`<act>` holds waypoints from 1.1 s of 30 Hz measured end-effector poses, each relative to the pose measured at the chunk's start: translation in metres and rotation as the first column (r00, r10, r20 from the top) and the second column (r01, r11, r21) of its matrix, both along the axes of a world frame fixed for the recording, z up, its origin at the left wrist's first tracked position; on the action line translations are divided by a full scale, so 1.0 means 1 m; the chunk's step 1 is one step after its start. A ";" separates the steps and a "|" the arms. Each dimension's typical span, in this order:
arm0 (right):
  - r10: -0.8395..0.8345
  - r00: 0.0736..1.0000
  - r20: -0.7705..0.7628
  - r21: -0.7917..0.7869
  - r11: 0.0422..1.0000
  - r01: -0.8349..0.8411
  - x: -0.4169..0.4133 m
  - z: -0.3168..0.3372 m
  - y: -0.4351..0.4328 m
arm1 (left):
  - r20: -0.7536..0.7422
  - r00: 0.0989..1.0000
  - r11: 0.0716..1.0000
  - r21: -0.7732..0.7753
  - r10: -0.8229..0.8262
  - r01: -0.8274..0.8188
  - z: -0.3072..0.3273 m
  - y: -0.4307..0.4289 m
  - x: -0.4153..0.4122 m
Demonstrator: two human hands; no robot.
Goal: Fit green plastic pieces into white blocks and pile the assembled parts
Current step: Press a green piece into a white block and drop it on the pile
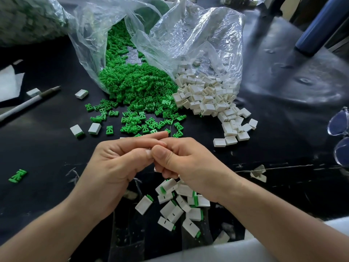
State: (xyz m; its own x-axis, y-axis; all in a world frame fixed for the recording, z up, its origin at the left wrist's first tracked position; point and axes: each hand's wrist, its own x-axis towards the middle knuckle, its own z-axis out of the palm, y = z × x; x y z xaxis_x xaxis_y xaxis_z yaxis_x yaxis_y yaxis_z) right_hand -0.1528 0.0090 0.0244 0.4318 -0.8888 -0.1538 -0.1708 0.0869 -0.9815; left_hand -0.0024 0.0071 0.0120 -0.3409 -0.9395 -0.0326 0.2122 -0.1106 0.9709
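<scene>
My left hand (pixel 117 161) and my right hand (pixel 187 159) meet fingertip to fingertip above the black table, pinching a small piece between them that the fingers almost wholly hide. A heap of green plastic pieces (pixel 136 87) spills from a clear bag at the centre back. White blocks (pixel 209 99) spill from a second clear bag to its right. Below my right wrist lies a pile of assembled parts (pixel 179 205), white blocks with green ends showing. Three more assembled parts (pixel 94 128) lie loose at the left.
A pen (pixel 28 104) and white paper (pixel 9 84) lie at the left edge. Glasses (pixel 340 133) sit at the right edge, a dark blue cylinder (pixel 321 25) at the back right. One green piece (pixel 18 175) lies alone at the near left.
</scene>
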 end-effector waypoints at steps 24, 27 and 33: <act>0.053 0.999 -0.004 -0.036 0.998 -0.054 -0.004 0.006 0.000 | 0.020 0.999 0.999 -0.045 -0.028 0.029 0.003 0.000 0.005; 0.039 0.998 0.045 0.035 0.999 -0.041 -0.005 0.007 -0.002 | -0.028 0.999 1.000 -0.005 -0.020 0.019 0.007 0.000 0.000; 0.018 0.989 0.145 0.198 0.979 -0.047 -0.010 0.003 -0.007 | -0.021 1.000 1.000 -0.005 -0.003 0.003 0.007 0.000 -0.003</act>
